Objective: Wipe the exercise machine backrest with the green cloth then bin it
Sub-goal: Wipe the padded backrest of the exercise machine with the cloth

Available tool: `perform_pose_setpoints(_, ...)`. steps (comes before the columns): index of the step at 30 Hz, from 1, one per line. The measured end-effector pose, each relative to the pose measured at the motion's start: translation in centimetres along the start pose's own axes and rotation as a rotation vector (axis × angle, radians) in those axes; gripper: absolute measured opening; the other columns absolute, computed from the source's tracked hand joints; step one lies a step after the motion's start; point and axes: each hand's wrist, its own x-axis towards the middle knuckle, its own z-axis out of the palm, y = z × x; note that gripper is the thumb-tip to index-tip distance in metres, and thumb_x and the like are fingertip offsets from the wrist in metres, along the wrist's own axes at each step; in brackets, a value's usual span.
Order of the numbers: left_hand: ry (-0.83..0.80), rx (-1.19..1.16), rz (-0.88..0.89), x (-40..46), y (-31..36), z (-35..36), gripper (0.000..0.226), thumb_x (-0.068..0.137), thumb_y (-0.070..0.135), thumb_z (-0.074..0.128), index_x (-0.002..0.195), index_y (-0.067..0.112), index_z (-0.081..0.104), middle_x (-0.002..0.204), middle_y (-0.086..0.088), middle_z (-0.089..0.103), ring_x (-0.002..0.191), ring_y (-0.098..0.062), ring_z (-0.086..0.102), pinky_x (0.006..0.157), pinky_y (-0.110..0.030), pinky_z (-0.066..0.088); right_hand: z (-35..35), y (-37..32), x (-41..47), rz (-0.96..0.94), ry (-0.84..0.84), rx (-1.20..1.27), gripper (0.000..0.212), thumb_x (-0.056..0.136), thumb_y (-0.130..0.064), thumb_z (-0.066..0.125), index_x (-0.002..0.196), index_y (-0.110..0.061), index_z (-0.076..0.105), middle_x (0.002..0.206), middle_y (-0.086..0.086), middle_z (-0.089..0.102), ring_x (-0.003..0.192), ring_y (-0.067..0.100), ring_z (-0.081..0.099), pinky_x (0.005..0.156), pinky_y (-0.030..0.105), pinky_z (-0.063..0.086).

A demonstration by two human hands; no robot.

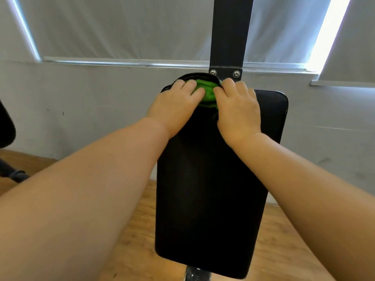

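The black padded backrest (211, 199) of the exercise machine fills the middle of the view, standing upright on a dark metal post. A bunched green cloth (207, 92) lies pressed against the backrest's top edge. My left hand (176, 108) covers the cloth's left side with fingers bent over it. My right hand (237, 110) presses on its right side. Both hands lie flat on the pad near the top, and most of the cloth is hidden under them.
A black metal upright (231, 31) with two bolts rises behind the backrest. A grey wall with window blinds (121, 27) is behind. Wooden floor (284, 240) lies below. A dark piece of equipment (6, 128) sits at the left edge. No bin is in view.
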Motion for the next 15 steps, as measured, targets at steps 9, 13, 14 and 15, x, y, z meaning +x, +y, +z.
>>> perform_pose_setpoints(9,-0.116,-0.151,-0.250,1.2,0.2,-0.1,0.048,0.083,-0.004,0.048,0.129,0.011,0.044,0.128,-0.011,0.045,0.115,-0.029,0.040,0.085,-0.043,0.045,-0.5,-1.4,1.2,0.065,-0.124,0.033,0.030,0.092,-0.007,0.043,0.120,-0.005,0.052,0.128,0.011,0.044,0.110,0.029,0.042,0.092,0.036,0.034)
perform_pose_setpoints(13,-0.061,-0.160,-0.311,-0.5,1.5,0.5,0.047,0.079,-0.006,0.052,0.124,0.009,0.049,0.121,-0.012,0.047,0.108,-0.029,0.042,0.067,-0.032,0.038,0.4,-1.6,-0.7,-0.015,-0.081,0.016,0.024,0.082,-0.004,0.055,0.106,-0.004,0.061,0.110,0.015,0.057,0.093,0.032,0.052,0.078,0.039,0.043)
perform_pose_setpoints(14,-0.066,-0.162,-0.295,-1.7,1.7,1.0,0.048,0.078,-0.007,0.054,0.123,0.008,0.049,0.121,-0.013,0.048,0.107,-0.030,0.043,0.064,-0.032,0.036,0.9,-1.9,-1.6,-0.042,-0.078,0.008,0.022,0.080,-0.005,0.056,0.101,-0.004,0.062,0.105,0.014,0.059,0.087,0.031,0.054,0.074,0.039,0.044)
perform_pose_setpoints(15,-0.068,-0.171,-0.272,-2.9,1.8,1.6,0.048,0.076,-0.007,0.055,0.122,0.007,0.051,0.119,-0.014,0.049,0.106,-0.032,0.043,0.062,-0.033,0.037,1.4,-2.1,-2.6,-0.065,-0.071,0.008,0.021,0.078,-0.006,0.056,0.098,-0.005,0.063,0.099,0.013,0.060,0.082,0.030,0.055,0.069,0.038,0.044)
